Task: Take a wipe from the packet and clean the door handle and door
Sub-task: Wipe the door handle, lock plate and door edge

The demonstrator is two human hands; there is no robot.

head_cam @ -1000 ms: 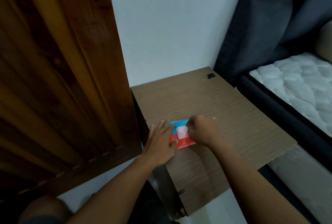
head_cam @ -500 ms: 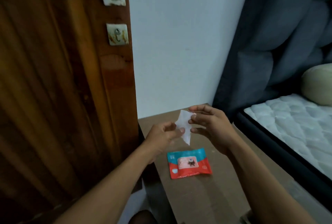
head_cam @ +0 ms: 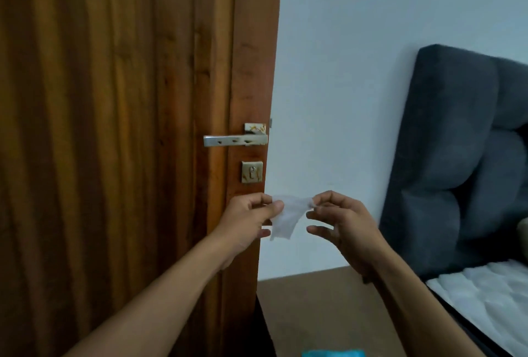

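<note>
A white wipe (head_cam: 287, 218) is stretched between my two hands at chest height, just right of the door's edge. My left hand (head_cam: 249, 220) pinches its left corner and my right hand (head_cam: 341, 220) pinches its right corner. The brown wooden door (head_cam: 120, 128) fills the left half of the view. Its metal lever handle (head_cam: 235, 139) sits above my left hand, with a square keyhole plate (head_cam: 252, 172) below it. Only the blue top edge of the wipe packet (head_cam: 333, 353) shows at the bottom of the frame.
A wood-grain bedside table (head_cam: 323, 299) stands below my hands against the pale wall (head_cam: 343, 70). To the right are a dark grey padded headboard (head_cam: 463, 156) and a white quilted mattress (head_cam: 485, 293).
The wipe came out of the packet and both hands lifted it up from the table. The view tilted up, so the door handle is now near the middle and the packet almost out of frame.
</note>
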